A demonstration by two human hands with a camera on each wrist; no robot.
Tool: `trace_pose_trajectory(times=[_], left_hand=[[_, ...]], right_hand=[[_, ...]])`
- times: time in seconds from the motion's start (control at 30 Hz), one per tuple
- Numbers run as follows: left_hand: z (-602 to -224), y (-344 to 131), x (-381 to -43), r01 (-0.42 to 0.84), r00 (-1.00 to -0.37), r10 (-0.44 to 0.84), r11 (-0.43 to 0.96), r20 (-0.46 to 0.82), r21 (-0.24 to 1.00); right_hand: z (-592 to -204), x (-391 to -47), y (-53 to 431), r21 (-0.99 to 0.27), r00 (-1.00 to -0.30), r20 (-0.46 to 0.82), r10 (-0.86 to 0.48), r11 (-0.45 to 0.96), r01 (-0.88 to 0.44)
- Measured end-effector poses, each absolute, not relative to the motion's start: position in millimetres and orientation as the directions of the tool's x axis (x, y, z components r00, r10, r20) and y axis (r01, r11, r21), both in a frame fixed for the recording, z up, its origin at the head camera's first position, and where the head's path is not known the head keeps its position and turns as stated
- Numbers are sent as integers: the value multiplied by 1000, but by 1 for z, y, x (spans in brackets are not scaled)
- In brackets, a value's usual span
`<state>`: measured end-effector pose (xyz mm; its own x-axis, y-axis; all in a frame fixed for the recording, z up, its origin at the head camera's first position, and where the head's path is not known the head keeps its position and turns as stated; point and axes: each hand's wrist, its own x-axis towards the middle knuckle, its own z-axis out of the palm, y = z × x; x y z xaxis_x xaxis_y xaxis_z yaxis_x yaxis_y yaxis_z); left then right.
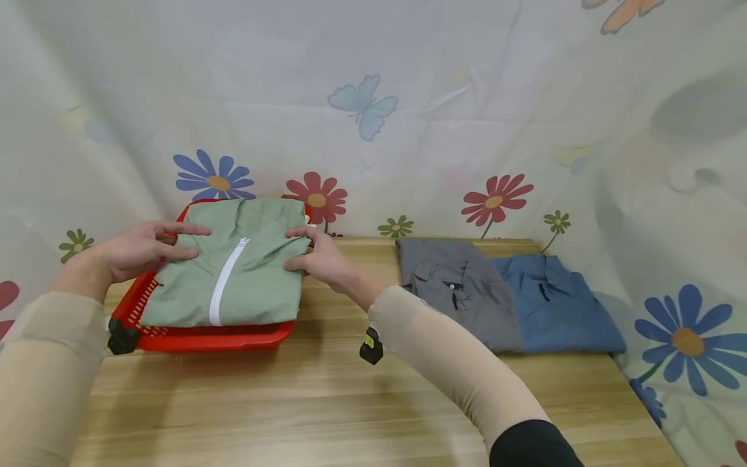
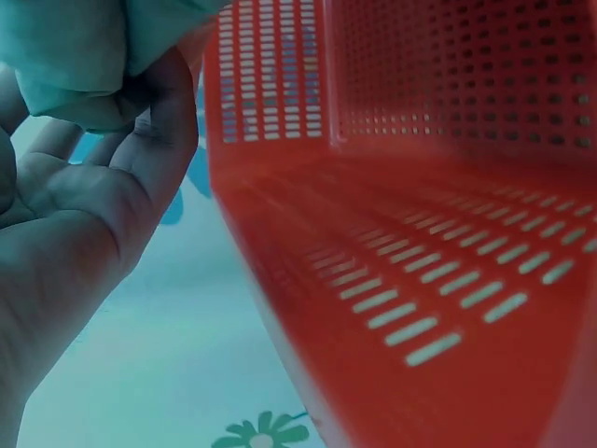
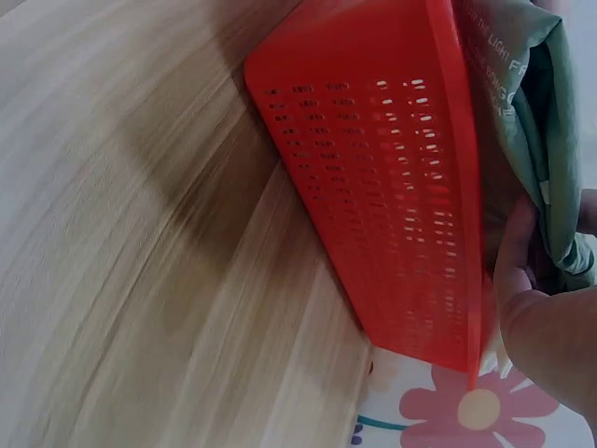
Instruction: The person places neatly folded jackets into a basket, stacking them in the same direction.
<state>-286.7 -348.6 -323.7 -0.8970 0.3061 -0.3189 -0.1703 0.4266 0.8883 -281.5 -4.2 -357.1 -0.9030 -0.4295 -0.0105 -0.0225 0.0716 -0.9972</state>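
A folded sage-green jacket point(image 1: 265, 285) with a white zipper lies flat over the top of a red plastic basket point(image 1: 216, 340). My left hand point(image 1: 137, 250) grips the jacket's left edge, thumb and fingertips on its upper face; in the left wrist view, green cloth point(image 2: 79, 56) bunches at the fingers beside the slotted basket wall. On the opposite edge my right hand point(image 1: 323, 259) pinches the folded layers. Seen from the right wrist, the thumb is tucked beneath the green layers point(image 3: 550, 131), close to the basket's red rim point(image 3: 457, 187).
Folded grey point(image 1: 461, 292) and blue point(image 1: 560, 305) garments lie side by side on the right of the wooden table point(image 1: 280, 408), the grey one overlapping the blue. A flower-printed cloth point(image 1: 432, 155) hangs behind the table and along its right side. A black piece point(image 1: 122, 337) sits at the basket's front-left corner.
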Motion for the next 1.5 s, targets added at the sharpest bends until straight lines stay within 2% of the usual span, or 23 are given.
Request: trace_pose_trajectory(times=[0.37, 0.83, 1.07, 1.3, 1.5], left_hand=[[-327, -360, -288, -124, -898, 307, 511, -315, 851], [-322, -363, -286, -125, -907, 255, 599, -337, 791], [-321, -367, -282, -153, -927, 198, 576, -318, 803], [-320, -366, -278, -128, -940, 179, 605, -291, 786], [-318, -361, -275, -82, -940, 209, 631, -271, 771]], right_hand=[[-360, -283, -24, -977, -924, 17, -382, 190, -97], [-359, -280, -25, -971, -923, 11, -385, 217, -102], [-359, -279, -20, -961, -934, 11, -356, 256, -109], [-360, -281, -9, -962, -927, 26, -375, 244, -126], [-362, -279, 1, -964, -926, 15, -377, 240, -113]])
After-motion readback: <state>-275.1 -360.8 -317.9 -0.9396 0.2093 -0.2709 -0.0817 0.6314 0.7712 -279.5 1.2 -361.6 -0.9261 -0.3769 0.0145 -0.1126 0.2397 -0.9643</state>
